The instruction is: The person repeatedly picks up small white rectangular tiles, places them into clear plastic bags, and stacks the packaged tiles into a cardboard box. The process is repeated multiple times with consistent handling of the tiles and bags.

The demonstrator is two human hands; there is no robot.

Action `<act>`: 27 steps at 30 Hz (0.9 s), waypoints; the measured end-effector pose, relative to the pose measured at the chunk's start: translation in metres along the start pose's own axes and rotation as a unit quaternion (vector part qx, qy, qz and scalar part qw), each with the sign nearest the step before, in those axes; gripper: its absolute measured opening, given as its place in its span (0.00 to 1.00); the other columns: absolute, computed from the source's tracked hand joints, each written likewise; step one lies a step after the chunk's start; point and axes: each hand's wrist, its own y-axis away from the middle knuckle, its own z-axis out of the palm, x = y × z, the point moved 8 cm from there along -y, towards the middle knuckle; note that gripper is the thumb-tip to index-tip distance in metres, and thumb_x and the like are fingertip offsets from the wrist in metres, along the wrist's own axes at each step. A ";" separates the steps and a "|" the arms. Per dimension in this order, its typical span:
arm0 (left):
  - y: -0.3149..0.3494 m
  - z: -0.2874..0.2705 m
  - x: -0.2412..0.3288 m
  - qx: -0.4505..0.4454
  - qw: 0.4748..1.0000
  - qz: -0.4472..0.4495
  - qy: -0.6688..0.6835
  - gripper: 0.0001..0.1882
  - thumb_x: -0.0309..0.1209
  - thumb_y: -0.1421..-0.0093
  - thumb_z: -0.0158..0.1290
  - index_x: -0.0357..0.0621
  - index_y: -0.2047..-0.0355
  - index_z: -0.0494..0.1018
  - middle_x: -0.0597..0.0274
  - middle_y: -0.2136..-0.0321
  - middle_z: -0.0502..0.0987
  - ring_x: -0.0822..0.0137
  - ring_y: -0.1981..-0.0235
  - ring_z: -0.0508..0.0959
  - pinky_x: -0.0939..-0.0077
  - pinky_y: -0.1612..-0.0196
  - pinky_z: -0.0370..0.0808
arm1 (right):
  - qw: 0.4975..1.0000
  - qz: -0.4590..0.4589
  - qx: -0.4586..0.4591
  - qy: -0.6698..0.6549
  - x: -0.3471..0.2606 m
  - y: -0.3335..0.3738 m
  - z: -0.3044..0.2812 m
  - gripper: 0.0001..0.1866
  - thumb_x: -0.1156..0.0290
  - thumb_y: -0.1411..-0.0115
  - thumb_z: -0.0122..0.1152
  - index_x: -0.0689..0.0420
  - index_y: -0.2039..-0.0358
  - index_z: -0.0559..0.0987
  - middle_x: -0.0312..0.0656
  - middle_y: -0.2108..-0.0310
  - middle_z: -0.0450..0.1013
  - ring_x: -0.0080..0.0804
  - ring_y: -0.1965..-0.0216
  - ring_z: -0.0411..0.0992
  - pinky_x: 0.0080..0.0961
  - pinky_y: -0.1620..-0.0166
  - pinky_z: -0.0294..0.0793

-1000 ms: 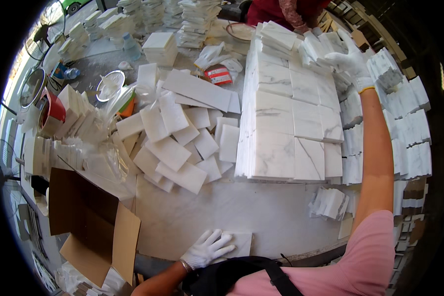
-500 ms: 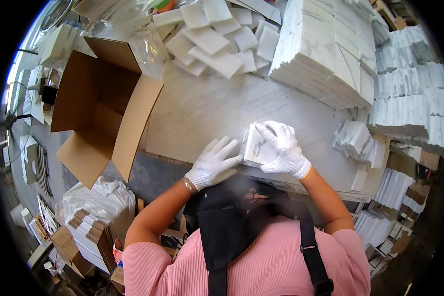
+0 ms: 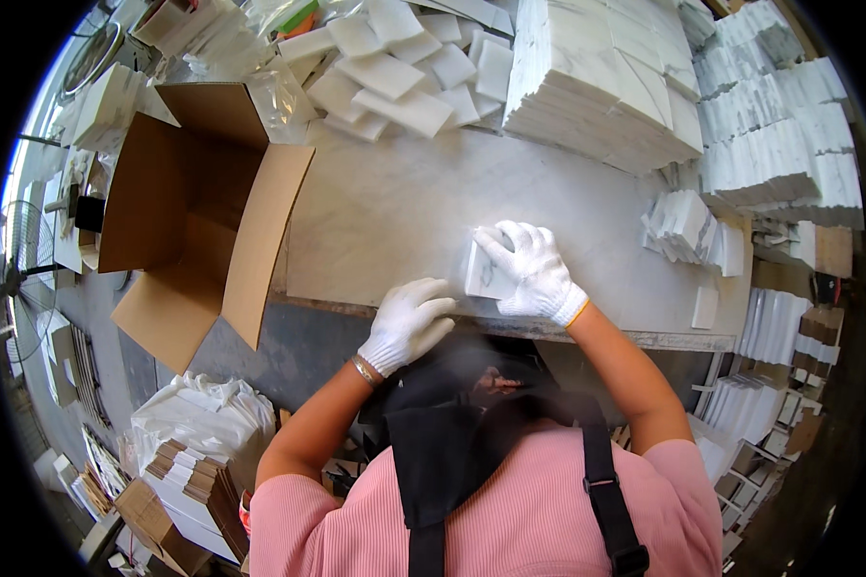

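Observation:
My right hand [image 3: 541, 274], in a white knit glove, grips a small block of white, grey-veined marble tiles [image 3: 484, 277] by its right side and top. The tiles rest on the work table near its front edge. Left of them, my left hand [image 3: 409, 324], gloved too, hovers by that edge with fingers slightly bent and apart. It holds nothing, and a gap separates it from the tiles. How many tiles are in the block, I cannot tell.
An open cardboard box [image 3: 178, 212] stands on the left. White foam sheets [image 3: 394, 72] lie heaped at the back. Tall marble tile stacks [image 3: 597, 87] rise at back right, with a smaller tile group [image 3: 680, 226] nearer. Plastic-covered goods [image 3: 202, 413] sit lower left.
My left hand has come away from the tiles, leftward. The block, tilted with lettering showing before, now lies flatter under my right hand, turned to a veined face. The whole view has shifted slightly.

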 end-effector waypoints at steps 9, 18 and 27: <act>0.095 0.049 -0.056 -0.196 0.921 -0.336 0.038 0.34 0.58 0.45 0.59 0.41 0.51 0.77 0.47 0.54 0.79 0.45 0.53 0.78 0.59 0.49 0.74 | 0.889 0.259 0.127 -0.355 0.026 0.113 -0.009 0.37 0.51 0.52 0.76 0.56 0.44 0.76 0.51 0.45 0.71 0.46 0.42 0.69 0.42 0.38 0.67; 0.076 0.117 -0.062 -0.151 0.872 -0.374 0.277 0.32 0.50 0.48 0.68 0.36 0.52 0.78 0.52 0.59 0.82 0.61 0.61 0.81 0.68 0.54 0.78 | 0.788 0.388 -0.034 -0.477 0.017 0.198 0.142 0.54 0.41 0.50 0.73 0.64 0.33 0.64 0.57 0.33 0.62 0.47 0.31 0.59 0.37 0.32 0.58; 0.145 0.135 -0.030 -0.167 0.859 -0.377 0.305 0.16 0.38 0.46 0.67 0.39 0.77 0.75 0.56 0.58 0.81 0.73 0.64 0.77 0.76 0.58 0.75 | 0.670 0.304 -0.040 -0.677 -0.053 0.177 0.193 0.29 0.65 0.45 0.73 0.58 0.43 0.77 0.31 0.73 0.73 0.18 0.70 0.71 0.19 0.63 0.73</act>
